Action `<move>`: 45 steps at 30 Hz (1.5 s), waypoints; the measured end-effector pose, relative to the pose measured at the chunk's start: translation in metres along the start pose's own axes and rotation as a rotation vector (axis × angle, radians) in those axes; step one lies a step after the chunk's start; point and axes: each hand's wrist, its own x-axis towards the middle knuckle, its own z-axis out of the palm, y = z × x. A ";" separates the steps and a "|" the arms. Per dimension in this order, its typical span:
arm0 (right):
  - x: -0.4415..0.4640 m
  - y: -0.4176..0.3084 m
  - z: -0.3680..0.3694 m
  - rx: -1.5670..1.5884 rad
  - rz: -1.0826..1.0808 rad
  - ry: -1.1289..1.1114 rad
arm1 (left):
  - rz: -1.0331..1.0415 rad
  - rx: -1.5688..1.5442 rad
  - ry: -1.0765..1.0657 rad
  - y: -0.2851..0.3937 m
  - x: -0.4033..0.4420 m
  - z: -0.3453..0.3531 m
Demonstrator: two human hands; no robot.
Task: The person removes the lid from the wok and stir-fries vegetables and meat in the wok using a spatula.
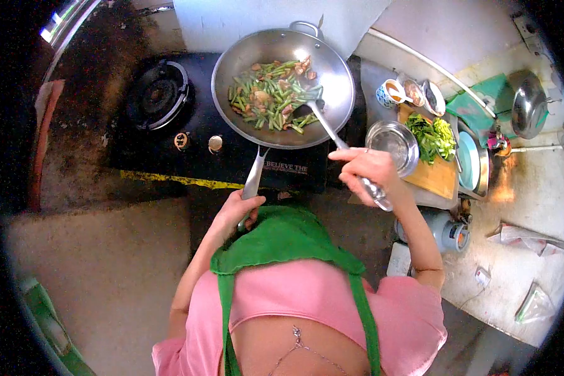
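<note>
Because a wok (pixel 333 66) with a single long handle (pixel 255 172) could swing when its contents are pushed about, we judge that our left hand (pixel 237 212) is there to steady it: on the near side of the wok, it is closed around the handle's lower end. Our right hand (pixel 377 172), outside the wok's near right edge, is curled about the shaft of a spatula (pixel 326 122). That tool slants across the wok's rim, its blade among the cut green beans (pixel 279 94) (some browner pieces are mixed in, too small for us to name). Such a long shaft probably keeps our fingers away from the heat.

We find the beans spread over the bottom of the wok, farther from us than either hand and touched by neither.

Under the wok is the black stove (pixel 169 150), with another burner (pixel 160 94) to the wok's left. To the wok's right, the tabletop (pixel 376 72) carries a metal bowl (pixel 391 147), a cutting board (pixel 435 178) with chopped greens (pixel 427 135) and a patterned cup (pixel 384 95), set there, we suppose, for easy reach.
</note>
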 end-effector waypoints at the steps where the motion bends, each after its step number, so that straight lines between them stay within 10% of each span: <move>1: -0.002 0.002 0.008 -0.022 -0.015 -0.027 | 0.022 -0.013 -0.012 -0.002 0.000 -0.001; 45: 0.032 0.022 0.019 -0.063 0.006 -0.042 | 0.005 0.025 0.005 -0.006 0.008 -0.008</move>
